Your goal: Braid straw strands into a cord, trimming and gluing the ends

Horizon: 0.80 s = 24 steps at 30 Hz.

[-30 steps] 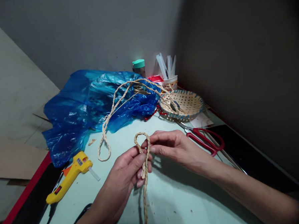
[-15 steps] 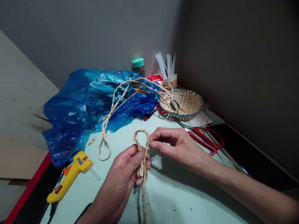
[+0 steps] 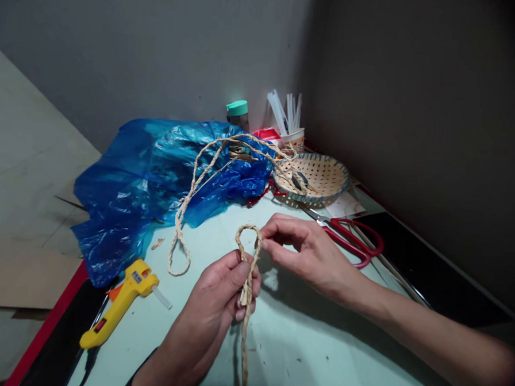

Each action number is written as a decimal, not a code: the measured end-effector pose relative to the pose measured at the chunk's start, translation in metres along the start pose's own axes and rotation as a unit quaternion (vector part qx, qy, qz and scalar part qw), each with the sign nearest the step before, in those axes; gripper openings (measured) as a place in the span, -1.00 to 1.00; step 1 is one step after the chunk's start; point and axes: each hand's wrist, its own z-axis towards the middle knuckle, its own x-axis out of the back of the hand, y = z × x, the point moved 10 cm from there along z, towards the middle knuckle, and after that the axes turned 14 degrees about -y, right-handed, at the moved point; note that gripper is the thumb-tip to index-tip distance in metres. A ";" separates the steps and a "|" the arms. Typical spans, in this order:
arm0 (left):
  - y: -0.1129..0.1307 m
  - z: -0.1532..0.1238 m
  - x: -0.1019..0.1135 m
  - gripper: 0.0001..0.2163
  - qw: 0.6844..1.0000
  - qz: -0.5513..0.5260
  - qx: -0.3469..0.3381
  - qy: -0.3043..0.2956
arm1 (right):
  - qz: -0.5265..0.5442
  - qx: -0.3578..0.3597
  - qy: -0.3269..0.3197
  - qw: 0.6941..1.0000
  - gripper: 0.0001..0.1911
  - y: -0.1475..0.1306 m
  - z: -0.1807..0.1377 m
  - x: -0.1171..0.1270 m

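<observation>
A tan twisted straw rope (image 3: 246, 325) is bent into an upright loop at its top, and its long tail hangs down past the bottom edge of the view. My left hand (image 3: 222, 289) pinches the base of the loop between thumb and fingers, where the strands overlap and a frayed short end shows. My right hand (image 3: 306, 250) grips the right side of the loop with thumb and forefinger, the other fingers curled. Another length of straw rope (image 3: 192, 192) lies across a blue plastic bag (image 3: 142, 169), ending in a loop on the table.
A yellow glue gun (image 3: 120, 307) lies left on the pale table (image 3: 318, 357). Red-handled scissors (image 3: 354, 241) rest beyond my right hand. At the back stand a woven basket (image 3: 323, 173), a paper cup (image 3: 295, 139) of glue sticks and a green-lidded bottle (image 3: 238, 116).
The loop has shifted slightly to the right and looks a bit more rounded. Both hands keep their grip on the rope.
</observation>
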 end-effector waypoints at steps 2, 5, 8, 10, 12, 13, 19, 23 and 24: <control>-0.002 0.000 -0.002 -0.84 1.000 -0.004 0.006 -0.004 | -0.034 0.019 -0.012 0.999 -0.85 -0.005 0.000 -0.004; -0.006 -0.003 -0.008 -0.84 1.000 -0.002 0.022 -0.017 | -0.080 0.022 0.039 0.996 -0.85 -0.006 -0.001 0.009; -0.011 -0.007 -0.015 -0.84 0.998 -0.002 0.040 -0.039 | -0.069 -0.011 0.086 0.994 -0.87 0.003 -0.003 0.025; -0.010 -0.008 -0.013 -0.83 0.999 -0.003 0.039 -0.030 | -0.031 -0.023 0.071 0.997 -0.88 0.009 -0.001 0.024; -0.005 -0.007 -0.006 -0.84 1.000 0.001 0.025 -0.002 | 0.019 -0.035 0.039 0.998 -0.85 0.015 0.001 0.016; -0.003 -0.007 -0.002 -0.84 1.000 0.002 0.016 0.011 | 0.050 -0.043 0.020 0.998 -0.81 0.017 0.001 0.011; -0.001 -0.004 0.000 -0.84 0.999 0.048 0.019 0.018 | 0.183 -0.050 -0.027 0.982 -0.73 0.018 0.001 -0.006; 0.000 -0.004 -0.001 -0.82 0.994 0.103 0.020 0.015 | 0.190 -0.043 -0.033 0.980 -0.80 0.015 0.002 -0.008; 0.000 -0.004 -0.001 -0.81 0.994 0.110 0.020 0.012 | 0.198 -0.045 -0.032 0.979 -0.81 0.015 0.002 -0.008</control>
